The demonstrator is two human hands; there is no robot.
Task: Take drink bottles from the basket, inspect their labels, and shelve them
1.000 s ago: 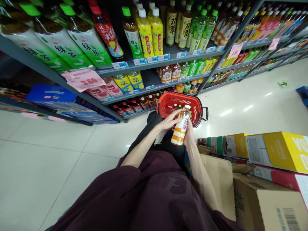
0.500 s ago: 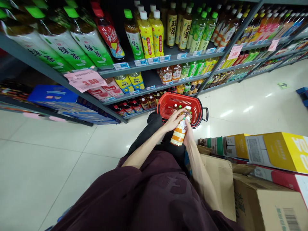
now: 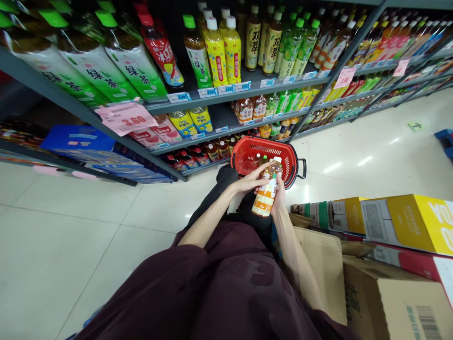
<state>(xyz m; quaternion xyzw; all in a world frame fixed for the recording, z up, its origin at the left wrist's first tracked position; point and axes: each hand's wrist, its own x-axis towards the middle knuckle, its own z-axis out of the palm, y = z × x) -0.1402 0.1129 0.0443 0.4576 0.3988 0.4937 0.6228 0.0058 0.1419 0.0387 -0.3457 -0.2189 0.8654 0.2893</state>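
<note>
A drink bottle [image 3: 263,202] with a white cap and an orange-and-cream striped label is tilted in front of me, its cap pointing away from my body. My left hand [image 3: 252,180] is closed about its upper left side, fingers lying across the bottle below the cap. On the other side, my right hand [image 3: 279,196] grips it, with the thumb along the label. Just beyond the bottle stands a red shopping basket [image 3: 290,153] on the floor. Small bottles with white and green caps [image 3: 265,157] show inside it, partly hidden by my hands.
Shelves of drinks run across the front, with large green tea bottles [image 3: 130,71] at upper left and a pink price sign [image 3: 123,118]. Blue cartons [image 3: 83,141] are stacked at left. Cardboard boxes [image 3: 406,297] and yellow cartons [image 3: 399,222] stand close on my right.
The bottle has turned a little about its length, so its label faces differently, and it has come slightly nearer. My left hand has shifted slightly left on it. The basket has not moved.
</note>
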